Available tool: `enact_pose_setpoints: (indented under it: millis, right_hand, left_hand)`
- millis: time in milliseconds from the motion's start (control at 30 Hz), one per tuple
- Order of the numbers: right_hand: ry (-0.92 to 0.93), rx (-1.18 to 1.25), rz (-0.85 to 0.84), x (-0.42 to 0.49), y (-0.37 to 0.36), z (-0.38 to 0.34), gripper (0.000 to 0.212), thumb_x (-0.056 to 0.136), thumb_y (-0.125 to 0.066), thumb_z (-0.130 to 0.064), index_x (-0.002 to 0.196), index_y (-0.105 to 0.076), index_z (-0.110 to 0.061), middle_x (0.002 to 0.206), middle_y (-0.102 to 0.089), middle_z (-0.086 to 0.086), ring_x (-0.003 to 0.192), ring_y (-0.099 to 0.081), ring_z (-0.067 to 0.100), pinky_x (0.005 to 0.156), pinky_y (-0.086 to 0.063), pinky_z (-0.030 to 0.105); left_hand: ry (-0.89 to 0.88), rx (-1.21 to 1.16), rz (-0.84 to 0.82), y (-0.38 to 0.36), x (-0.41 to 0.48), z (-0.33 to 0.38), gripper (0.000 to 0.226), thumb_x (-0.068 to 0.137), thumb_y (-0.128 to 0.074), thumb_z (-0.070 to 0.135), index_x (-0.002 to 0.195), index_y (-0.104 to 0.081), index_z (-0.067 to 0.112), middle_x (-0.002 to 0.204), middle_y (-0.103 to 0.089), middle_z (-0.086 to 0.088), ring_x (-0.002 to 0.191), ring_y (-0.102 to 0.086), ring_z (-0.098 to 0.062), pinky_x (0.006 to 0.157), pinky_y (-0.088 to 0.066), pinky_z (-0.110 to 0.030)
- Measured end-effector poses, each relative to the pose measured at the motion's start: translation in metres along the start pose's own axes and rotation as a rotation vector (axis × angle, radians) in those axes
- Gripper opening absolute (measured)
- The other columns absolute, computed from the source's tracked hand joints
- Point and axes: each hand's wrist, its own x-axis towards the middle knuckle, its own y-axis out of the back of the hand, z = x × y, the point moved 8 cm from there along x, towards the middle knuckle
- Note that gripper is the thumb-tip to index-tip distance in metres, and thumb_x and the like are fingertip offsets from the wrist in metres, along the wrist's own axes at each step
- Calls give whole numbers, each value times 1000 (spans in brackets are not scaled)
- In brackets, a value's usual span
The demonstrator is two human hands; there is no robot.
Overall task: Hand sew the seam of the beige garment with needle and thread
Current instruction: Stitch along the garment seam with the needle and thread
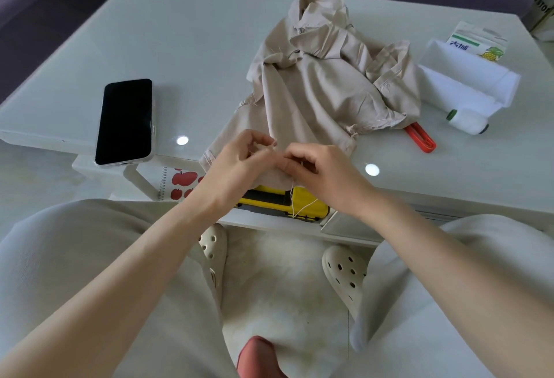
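The beige garment [317,77] lies crumpled on the white table [195,35], its near edge hanging over the front rim. My left hand [239,161] pinches that near edge with curled fingers. Just to the right, my right hand [317,173] has thumb and fingers curled at the same fold, pinching at the seam. The needle itself is too small to make out. A pale thread [302,208] hangs down from under my right hand in front of a yellow object.
A black phone [126,121] lies at the table's left front. Red scissor handles [421,139] poke out from under the garment, beside a white thread spool [467,121] and folded white cloth [467,77]. A yellow box [305,205] sits on the lower shelf.
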Motion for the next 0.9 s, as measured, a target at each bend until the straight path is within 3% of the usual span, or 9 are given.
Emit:
enact_pose_setpoints:
  millis: [100, 233, 333, 400, 500, 567, 667, 767, 900]
  right_hand:
    - [6, 19, 17, -1, 3, 1, 18, 95, -55, -30, 90, -68, -19, 72, -66, 0, 67, -60, 22, 63, -49, 45]
    - [-20, 57, 29, -1, 5, 1, 18, 94, -57, -30, 88, -70, -19, 72, -67, 3, 68, -60, 25, 66, -50, 46]
    - [-42, 98, 25, -1, 6, -1, 20, 93, -57, -29, 88, -71, -16, 73, -68, 4, 68, -60, 25, 66, -50, 43]
    - [-57, 128, 10, -1, 5, -2, 21, 93, -58, -29, 87, -72, -15, 69, -68, 2, 64, -59, 22, 63, -49, 38]
    - [-168, 292, -56, -1, 0, 6, 17, 93, -59, -23, 87, -70, -10, 56, -57, -13, 52, -47, 2, 53, -40, 16]
    - [-262, 414, -133, -2, -5, 11, 11, 94, -57, -18, 94, -67, -14, 67, -60, -8, 60, -51, 0, 60, -44, 15]
    - [-337, 514, -187, -4, -6, 16, 27, 100, -41, -6, 114, -60, -19, 92, -63, -8, 75, -59, -7, 66, -45, 9]
    - [-322, 426, -100, -4, 3, 18, 34, 102, -32, -4, 121, -58, -17, 99, -60, -9, 74, -55, -9, 67, -43, 8]
    - [-237, 528, 132, -8, 21, 14, 31, 102, -33, -7, 117, -58, -18, 82, -64, -4, 57, -47, 0, 55, -40, 13]
  left_hand:
    - [-67, 125, -37, -3, 0, 1, 12, 85, -66, 17, 96, -61, 19, 65, -58, 14, 59, -51, -3, 53, -38, -14]
    - [-96, 181, -41, -3, 0, 1, 8, 85, -68, 16, 92, -66, 12, 67, -57, -8, 59, -45, -11, 56, -35, -24]
    - [-96, 251, -20, -2, 1, -1, 17, 85, -67, 18, 77, -59, 5, 57, -43, 0, 48, -34, -6, 48, -27, -17]
    - [-89, 306, 2, 0, 2, -3, 24, 87, -66, 18, 71, -53, 5, 53, -35, 4, 42, -29, -5, 43, -23, -14]
    - [-80, 328, 10, 1, 4, -6, 26, 88, -64, 20, 70, -54, 5, 54, -39, 3, 44, -30, -5, 44, -25, -16]
    - [-74, 322, 13, 3, 4, -8, 23, 89, -62, 21, 71, -56, 8, 56, -42, 0, 49, -35, -10, 49, -29, -22]
    - [-61, 275, 26, 3, 4, -8, 26, 91, -60, 20, 78, -56, -1, 63, -43, -9, 59, -38, -19, 58, -30, -30]
    - [-45, 243, 51, 5, 5, -9, 28, 91, -59, 18, 87, -55, -9, 69, -45, -13, 65, -41, -21, 63, -33, -33]
    - [-48, 258, 83, 9, 8, -10, 26, 92, -57, 17, 88, -56, -8, 70, -51, -14, 69, -49, -22, 69, -41, -35]
